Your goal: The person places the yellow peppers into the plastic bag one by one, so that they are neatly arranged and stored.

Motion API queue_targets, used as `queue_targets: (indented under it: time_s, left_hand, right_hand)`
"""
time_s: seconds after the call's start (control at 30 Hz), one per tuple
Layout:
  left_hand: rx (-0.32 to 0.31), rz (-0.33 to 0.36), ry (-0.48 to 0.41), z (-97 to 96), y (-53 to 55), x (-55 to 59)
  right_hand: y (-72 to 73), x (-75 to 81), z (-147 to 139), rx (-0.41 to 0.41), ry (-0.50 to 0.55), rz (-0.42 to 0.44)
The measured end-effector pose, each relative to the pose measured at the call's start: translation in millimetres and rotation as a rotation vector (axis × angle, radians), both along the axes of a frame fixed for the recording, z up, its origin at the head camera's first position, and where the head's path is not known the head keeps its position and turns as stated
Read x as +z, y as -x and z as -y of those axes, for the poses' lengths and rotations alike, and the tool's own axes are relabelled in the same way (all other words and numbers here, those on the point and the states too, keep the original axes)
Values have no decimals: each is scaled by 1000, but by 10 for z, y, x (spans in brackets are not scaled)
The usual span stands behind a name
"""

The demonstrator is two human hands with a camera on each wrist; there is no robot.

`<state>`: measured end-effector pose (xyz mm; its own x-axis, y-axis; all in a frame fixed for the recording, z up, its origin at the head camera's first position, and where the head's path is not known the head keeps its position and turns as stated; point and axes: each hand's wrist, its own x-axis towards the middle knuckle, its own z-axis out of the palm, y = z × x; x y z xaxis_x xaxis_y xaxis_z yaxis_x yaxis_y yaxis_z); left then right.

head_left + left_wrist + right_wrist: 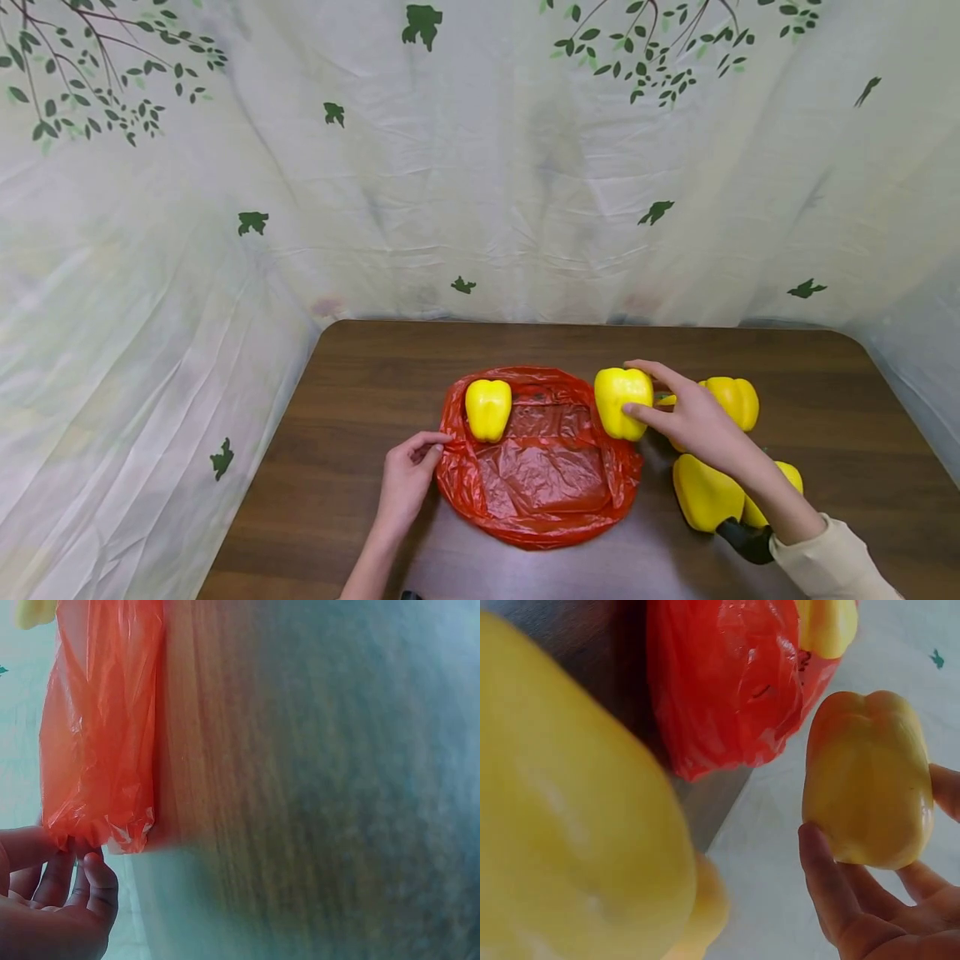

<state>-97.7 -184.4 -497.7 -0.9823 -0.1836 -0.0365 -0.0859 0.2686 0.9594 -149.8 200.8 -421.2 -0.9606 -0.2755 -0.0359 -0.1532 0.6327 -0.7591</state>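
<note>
A red plastic bag (543, 475) stands on the table with its mouth spread wide and its rim rolled. My left hand (408, 479) pinches the bag's left rim between thumb and fingers, as the left wrist view also shows. One yellow bell pepper (488, 411) lies at the bag's left inner side. My right hand (693, 421) grips another yellow bell pepper (868, 780) just over the bag's right rim. Whether that pepper touches the rim, I cannot tell.
On the right of the brown wooden table (360, 367) lie several more yellow bell peppers (705, 493), partly under my right forearm. A dark, curved object (746, 542) is beside them. Behind the table hangs a pale, leaf-printed cloth (487, 183).
</note>
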Motion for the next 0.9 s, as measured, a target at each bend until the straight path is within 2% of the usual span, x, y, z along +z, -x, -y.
queue_targets:
  time_s: [0.17, 0.4, 0.9]
  left_hand:
    - [-17, 39, 6, -77, -77, 282]
    - [-22, 47, 11, -85, -78, 290]
    - [-22, 42, 8, -94, -67, 302]
  right_hand:
    - [20, -17, 78, 8, -26, -13]
    - [75, -1, 193, 33, -41, 5]
    - [139, -73, 427, 38, 51, 85]
